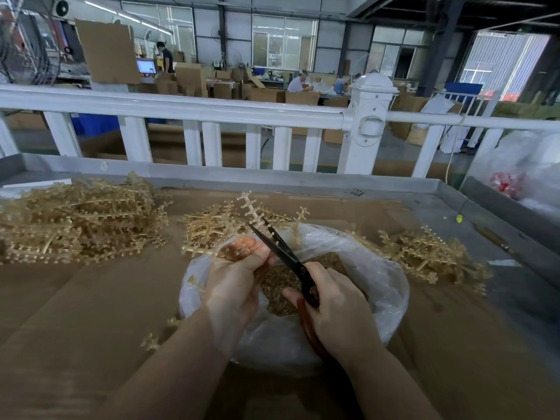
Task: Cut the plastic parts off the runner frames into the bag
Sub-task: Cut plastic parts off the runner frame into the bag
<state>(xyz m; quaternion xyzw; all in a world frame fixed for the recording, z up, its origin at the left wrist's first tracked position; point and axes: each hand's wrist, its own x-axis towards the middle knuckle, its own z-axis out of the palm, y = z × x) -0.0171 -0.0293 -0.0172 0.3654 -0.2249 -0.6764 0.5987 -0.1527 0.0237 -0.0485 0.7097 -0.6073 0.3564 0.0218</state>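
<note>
Runner frame (253,207) sticking up over bag (375,268), left hand (233,277) gripping its lower end. Right hand (336,310) squeezing scissors (281,253), blades parting around frame. Cut parts (281,286) piling inside bag. More frames (81,219) lying left of bag, others (424,256) right.

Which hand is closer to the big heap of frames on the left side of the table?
Left. The left hand holds a frame over the bag, nearest the heap. The right hand grips the scissors, farther away on the bag's far side.
</note>
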